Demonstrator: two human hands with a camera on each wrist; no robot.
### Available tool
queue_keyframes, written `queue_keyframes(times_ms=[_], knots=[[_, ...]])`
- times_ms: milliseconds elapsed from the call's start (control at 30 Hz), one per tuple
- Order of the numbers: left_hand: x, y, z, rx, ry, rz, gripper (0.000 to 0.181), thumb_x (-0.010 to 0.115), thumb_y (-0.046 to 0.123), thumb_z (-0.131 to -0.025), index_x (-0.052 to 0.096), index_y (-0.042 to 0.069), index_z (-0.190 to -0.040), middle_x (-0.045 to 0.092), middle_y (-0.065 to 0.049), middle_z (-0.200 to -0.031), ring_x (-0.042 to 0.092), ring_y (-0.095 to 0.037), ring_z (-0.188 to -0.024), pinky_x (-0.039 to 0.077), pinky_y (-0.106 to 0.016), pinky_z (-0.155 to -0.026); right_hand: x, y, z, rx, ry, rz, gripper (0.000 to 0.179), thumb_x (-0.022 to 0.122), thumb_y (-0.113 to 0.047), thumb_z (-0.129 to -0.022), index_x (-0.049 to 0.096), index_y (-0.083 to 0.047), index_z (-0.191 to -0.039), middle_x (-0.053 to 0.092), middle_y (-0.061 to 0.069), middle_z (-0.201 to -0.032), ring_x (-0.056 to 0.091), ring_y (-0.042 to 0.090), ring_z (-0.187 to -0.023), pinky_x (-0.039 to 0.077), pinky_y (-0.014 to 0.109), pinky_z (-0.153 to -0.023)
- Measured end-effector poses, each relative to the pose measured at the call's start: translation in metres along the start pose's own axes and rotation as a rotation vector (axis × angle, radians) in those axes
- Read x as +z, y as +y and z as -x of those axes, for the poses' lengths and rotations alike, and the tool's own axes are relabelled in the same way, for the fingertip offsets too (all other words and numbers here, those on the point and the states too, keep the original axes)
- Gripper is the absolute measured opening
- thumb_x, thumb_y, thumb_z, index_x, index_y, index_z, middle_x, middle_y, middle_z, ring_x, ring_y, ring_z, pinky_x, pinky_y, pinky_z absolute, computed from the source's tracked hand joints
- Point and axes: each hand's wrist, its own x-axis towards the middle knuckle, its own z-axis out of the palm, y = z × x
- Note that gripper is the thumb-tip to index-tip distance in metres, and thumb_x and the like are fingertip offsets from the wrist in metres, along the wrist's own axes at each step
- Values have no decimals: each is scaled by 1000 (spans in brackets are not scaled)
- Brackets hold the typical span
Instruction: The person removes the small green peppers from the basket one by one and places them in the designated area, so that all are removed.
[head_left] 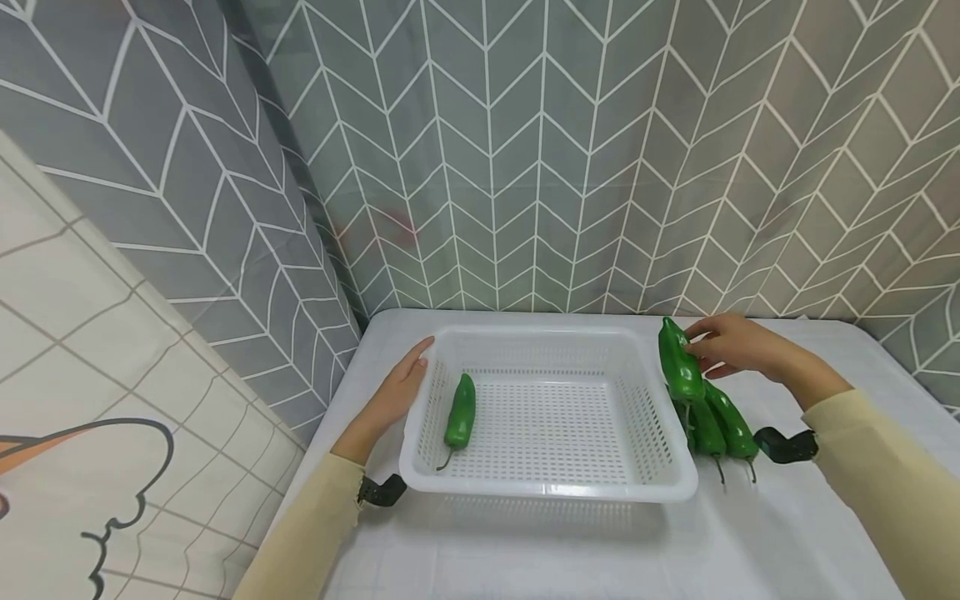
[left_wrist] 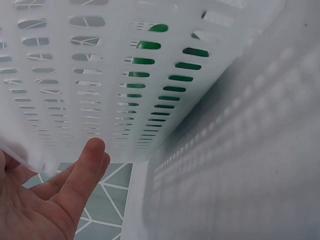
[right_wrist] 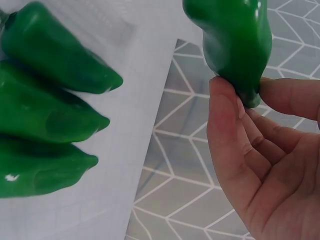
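A long green pepper [head_left: 679, 364] is lifted beside the basket's right side, its stem hanging down. My right hand [head_left: 731, 346] pinches its tapered tip between thumb and fingers, as the right wrist view shows up close. Beneath it, several more green peppers [right_wrist: 50, 122] lie side by side on the table. The white perforated plastic basket [head_left: 547, 490] has one green pepper [head_left: 461, 412] inside, near its left wall. At the basket's left rim, my left hand [head_left: 396, 392] grips the edge, with fingers [left_wrist: 85, 172] extended along the outside of the slotted wall.
A white cloth covers the table [head_left: 525, 558]. Behind it hangs a grey curtain [head_left: 517, 167] with white chevron lines, and another patterned panel closes in the left side. A white grid-patterned surface [head_left: 112, 333] stands at far left.
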Motion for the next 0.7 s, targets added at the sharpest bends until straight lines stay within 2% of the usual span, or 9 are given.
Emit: queue_keyframes(times_ms=[233, 700], knots=[[1, -1, 0, 25, 15, -11, 51, 26, 22, -112, 24, 13, -162, 33, -18, -162, 30, -36, -148, 21, -53, -121, -2, 9, 4, 15, 7, -10, 50, 54, -12, -104, 41, 25, -135, 70, 17, -105, 70, 25, -90, 61, 44, -80], [0, -5, -2, -3, 9, -18, 51, 26, 23, -113, 23, 16, -163, 31, -15, -163, 30, -33, -149, 20, -50, -122, -6, 27, 6, 52, 14, -18, 51, 53, -12, -104, 39, 25, -136, 71, 15, -104, 71, 25, -90, 61, 44, -81]])
